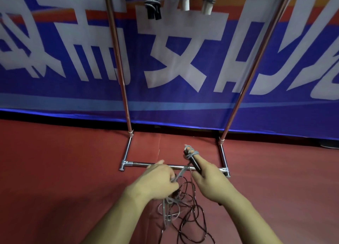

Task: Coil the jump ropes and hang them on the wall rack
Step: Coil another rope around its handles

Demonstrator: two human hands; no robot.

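A blue banner (55,89) with large white characters hangs behind, and its lower edge meets the red floor (55,170). A chrome rack (139,164) stands on the floor against the banner. Its left pole (117,60) rises out of the top of the view.

The left hand (157,179) is over the floor in front of the rack's base bar. Its fingers (172,176) are curled tight around a strand of grey rope (180,173). From there the strand runs taut, up and to the right, to a black handle (192,161). More grey rope is wound in a few turns around the handle's upper end. Below the left hand the grey rope drops into a loose tangle on the floor, mixed with a thin dark rope (194,214) that spreads in open loops toward the near edge of the view.

High up between the poles hang coiled ropes (152,3). One has black handles, and two to its right have white handles.

The right hand (211,181) grips the lower part of the black handle. The fingers are closed around it and the thumb lies along its right side. The handle tilts up and to the left, over the base bar. Whether the hand holds one handle or two I cannot tell.

The right pole (256,60) leans up to the right.
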